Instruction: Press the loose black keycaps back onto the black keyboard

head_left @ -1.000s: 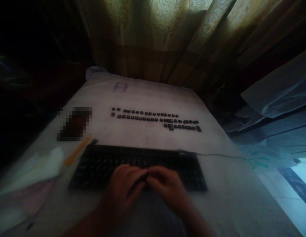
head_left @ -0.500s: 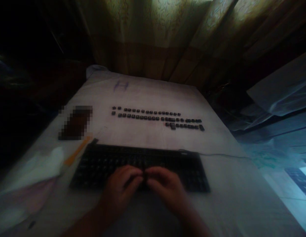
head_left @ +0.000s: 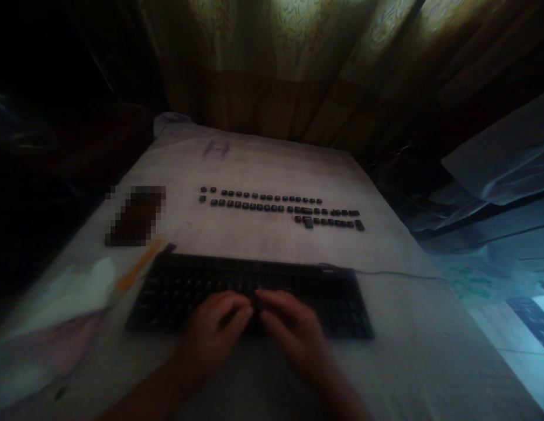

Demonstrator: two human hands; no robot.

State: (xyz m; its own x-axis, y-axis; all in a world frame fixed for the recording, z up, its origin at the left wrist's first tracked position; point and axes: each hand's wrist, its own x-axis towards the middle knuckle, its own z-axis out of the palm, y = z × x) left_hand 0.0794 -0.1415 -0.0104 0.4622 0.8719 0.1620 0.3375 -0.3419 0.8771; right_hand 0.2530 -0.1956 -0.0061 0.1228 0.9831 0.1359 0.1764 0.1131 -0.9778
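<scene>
A black keyboard (head_left: 167,292) lies on the white-covered table in front of me. Over its middle, my left hand (head_left: 217,327) is closed in a pinch, thumb and forefinger nearly together. Facing it, my right hand (head_left: 293,330) is also in a pinch, its fingertips almost meeting the left ones. A small dark thing may sit between the two hands, but it is too dim and blurred to name. Beyond the keyboard, several loose black keycaps (head_left: 266,207) stand in rows.
An orange strip-like tool (head_left: 138,266) lies left of the keyboard, near a crumpled white and pink cloth (head_left: 74,298). Farther left is a pixelated dark reddish item (head_left: 136,216). A thin cable (head_left: 399,275) runs right from the keyboard. Curtains (head_left: 272,76) hang behind the table (head_left: 272,158).
The fingers of my right hand have shifted slightly, with the forefinger a little higher and farther from the thumb. Both hands stay over the keyboard's middle; the keycap rows look the same.
</scene>
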